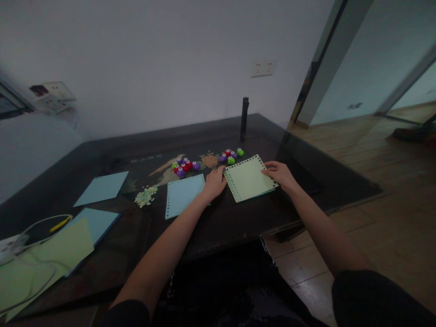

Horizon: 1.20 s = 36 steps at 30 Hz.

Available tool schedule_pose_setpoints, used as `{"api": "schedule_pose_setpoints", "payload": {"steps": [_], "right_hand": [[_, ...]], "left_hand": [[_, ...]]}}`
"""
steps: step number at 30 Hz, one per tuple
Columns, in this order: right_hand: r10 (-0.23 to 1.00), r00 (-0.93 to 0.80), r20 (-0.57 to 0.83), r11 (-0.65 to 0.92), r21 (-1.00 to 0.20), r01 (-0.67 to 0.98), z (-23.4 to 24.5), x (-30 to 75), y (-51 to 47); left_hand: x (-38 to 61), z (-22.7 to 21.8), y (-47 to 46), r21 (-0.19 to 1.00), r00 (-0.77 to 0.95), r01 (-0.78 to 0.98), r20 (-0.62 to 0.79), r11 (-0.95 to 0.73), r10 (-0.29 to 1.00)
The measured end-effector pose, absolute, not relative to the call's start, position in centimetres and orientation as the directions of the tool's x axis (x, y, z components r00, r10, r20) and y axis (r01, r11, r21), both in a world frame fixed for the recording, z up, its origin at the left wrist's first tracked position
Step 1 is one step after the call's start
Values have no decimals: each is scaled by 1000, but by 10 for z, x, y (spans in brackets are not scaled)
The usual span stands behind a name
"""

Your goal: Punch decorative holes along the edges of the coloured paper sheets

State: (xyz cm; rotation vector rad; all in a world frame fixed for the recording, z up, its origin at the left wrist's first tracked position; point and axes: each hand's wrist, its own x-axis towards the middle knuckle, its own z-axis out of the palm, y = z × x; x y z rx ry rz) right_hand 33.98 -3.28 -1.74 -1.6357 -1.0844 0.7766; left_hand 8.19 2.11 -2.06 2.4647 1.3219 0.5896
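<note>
While right fingers point(270, 164) pinch green sheet point(250, 179), left fingers' point(220, 171) grip unclear, left forearm point(175, 243) part-hiding blue sheet point(183, 193)

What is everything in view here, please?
Table: one, dark, central
Punched stack: one, yellow-green, between hands
Blue paper: one, pale blue, beside left hand
Loose sheet: one, blue, table left
Paper pile: one, blue and green, bottom left
Paper bits: one heap, yellow-blue, mid-left
Eyed pieces: two clusters, purple, red, green, centre
Cylinder: one, black, table back
Stick: one, yellow, far left
Cable: one, white, far left
Sockets: several, white, beyond table
Floor: one, tan, right
Left hand: one, bare, at stack's corner
Right hand: one, bare, gripping stack
</note>
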Motion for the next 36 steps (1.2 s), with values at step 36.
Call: {"api": "schedule_pose_setpoints", "payload": {"steps": [36], "right_hand": [[913,327,245,-59,-712,699,-24,337,-30]], "left_hand": [[74,-7,-9,241,588,765,116,-598,800]]}}
